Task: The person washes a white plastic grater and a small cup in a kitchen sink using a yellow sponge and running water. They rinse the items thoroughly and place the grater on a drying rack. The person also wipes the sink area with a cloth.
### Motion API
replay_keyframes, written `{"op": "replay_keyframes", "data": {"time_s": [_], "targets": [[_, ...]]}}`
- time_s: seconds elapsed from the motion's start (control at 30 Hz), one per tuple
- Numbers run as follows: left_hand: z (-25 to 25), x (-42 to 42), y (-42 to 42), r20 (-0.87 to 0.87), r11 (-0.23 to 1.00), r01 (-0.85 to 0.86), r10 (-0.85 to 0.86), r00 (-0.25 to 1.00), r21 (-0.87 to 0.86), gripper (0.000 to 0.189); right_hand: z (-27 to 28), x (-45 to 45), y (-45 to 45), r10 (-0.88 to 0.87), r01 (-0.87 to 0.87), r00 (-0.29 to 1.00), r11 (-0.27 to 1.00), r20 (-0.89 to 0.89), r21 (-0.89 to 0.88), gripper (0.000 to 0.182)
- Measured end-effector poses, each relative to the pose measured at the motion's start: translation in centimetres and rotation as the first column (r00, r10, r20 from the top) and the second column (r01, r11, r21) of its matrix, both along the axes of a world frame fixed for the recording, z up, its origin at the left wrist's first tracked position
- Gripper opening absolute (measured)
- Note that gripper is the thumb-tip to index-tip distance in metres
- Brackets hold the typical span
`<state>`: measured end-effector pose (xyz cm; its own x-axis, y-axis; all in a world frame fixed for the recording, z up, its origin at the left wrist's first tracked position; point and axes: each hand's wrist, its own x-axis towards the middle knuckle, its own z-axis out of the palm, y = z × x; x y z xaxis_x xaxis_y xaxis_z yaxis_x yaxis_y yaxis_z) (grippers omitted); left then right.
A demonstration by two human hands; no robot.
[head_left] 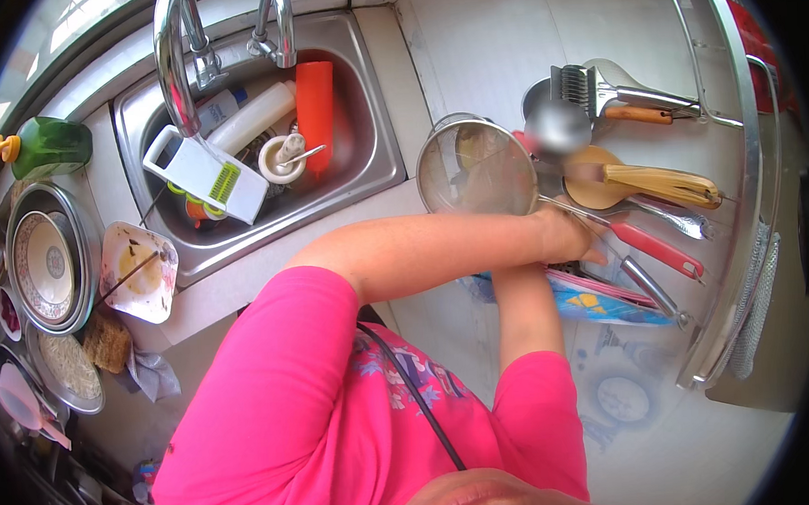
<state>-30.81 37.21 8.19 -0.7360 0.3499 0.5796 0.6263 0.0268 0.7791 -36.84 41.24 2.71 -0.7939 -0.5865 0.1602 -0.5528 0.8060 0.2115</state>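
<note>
Both my arms reach to the right, towards a group of kitchen utensils hanging from a metal rack. My right hand or left hand [571, 233], at the end of the upper forearm that crosses over the other, is beside the handle of a round mesh strainer [476, 170]; whether it grips anything is unclear. The other hand is hidden beneath it, near a blue patterned item [592, 303]. Close by hang a red-handled utensil [658, 247], a wooden spoon [589, 181], a wood-handled utensil [668, 182], a metal ladle [558, 126] and a meat tenderizer-like tool [578, 89].
A steel sink [378, 144] at the upper left holds a white grater [212, 177], an orange-red bottle [315, 110] and a mortar [280, 161]. Further left stand a green bottle [52, 146], stacked bowls [48, 261] and a soiled square dish [141, 266].
</note>
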Motion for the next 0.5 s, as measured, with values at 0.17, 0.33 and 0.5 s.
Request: {"op": "replay_keyframes", "data": {"time_s": [0.17, 0.33, 0.5], "targets": [[-0.4, 1.7, 0.3, -0.022, 0.989, 0.103, -0.106, 0.994, -0.109, 0.084, -3.0, 1.7, 3.2, 0.037, -0.039, 0.999, 0.934, 0.012, 0.355, 0.063], [0.3, 4.1, 0.5, -0.062, 0.95, 0.31, -0.312, 0.948, -0.038, 0.074, -7.0, 0.6, 2.9, 0.031, 0.005, 0.998, 0.835, -0.056, 0.551, 0.06], [0.6, 5.0, 0.0, 0.002, 0.755, 0.656, -0.656, 0.755, -0.008, 0.065, -12.6, -4.4, -0.8, 0.076, 0.028, 0.987, 0.781, -0.141, 0.624, 0.058]]}}
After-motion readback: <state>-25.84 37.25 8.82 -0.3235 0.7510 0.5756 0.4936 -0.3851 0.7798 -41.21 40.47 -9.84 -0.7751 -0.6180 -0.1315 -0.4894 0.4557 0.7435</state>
